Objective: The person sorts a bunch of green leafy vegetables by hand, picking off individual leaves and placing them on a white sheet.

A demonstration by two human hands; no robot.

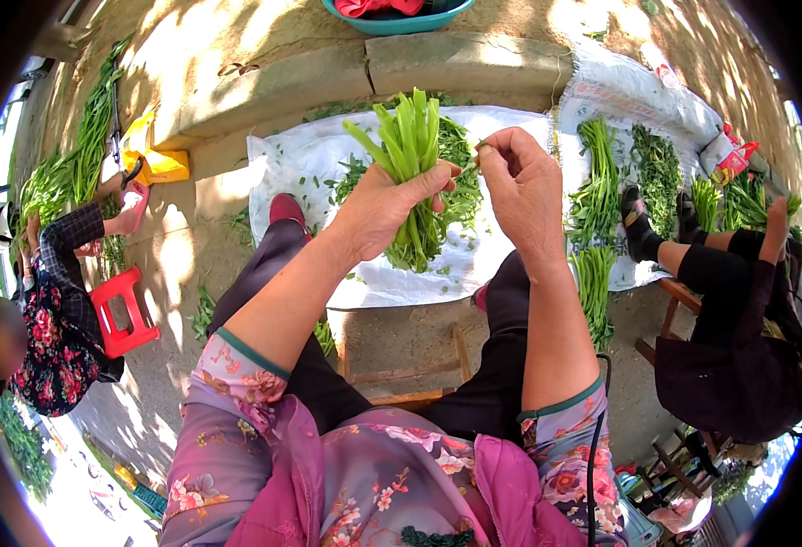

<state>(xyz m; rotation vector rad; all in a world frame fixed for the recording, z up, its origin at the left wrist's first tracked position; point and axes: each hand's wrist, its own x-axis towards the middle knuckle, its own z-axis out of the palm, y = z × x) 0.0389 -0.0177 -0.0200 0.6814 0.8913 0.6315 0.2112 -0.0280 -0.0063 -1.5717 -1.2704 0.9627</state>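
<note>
My left hand [394,205] grips a bunch of green vegetable stalks [411,133], the pale thick ends up and the leafy ends hanging down. To its right, my right hand [520,184] is raised with thumb and forefinger pinched together. A small dark plant scrap [480,144] shows at those fingertips, apart from the bunch. Below both hands a white woven plastic sheet [291,161] is spread on the ground between my feet. Loose green leaves [462,184] lie heaped on it behind the bunch, partly hidden by it. Small leaf bits are scattered around.
At right, a seated person [729,342] has feet among bundled greens [596,184] on another white sheet [661,96]. At left, another person [52,314] sits near long green stalks [79,157] and a red plastic stool [124,314]. A concrete kerb [284,89] and teal basin [401,26] lie ahead.
</note>
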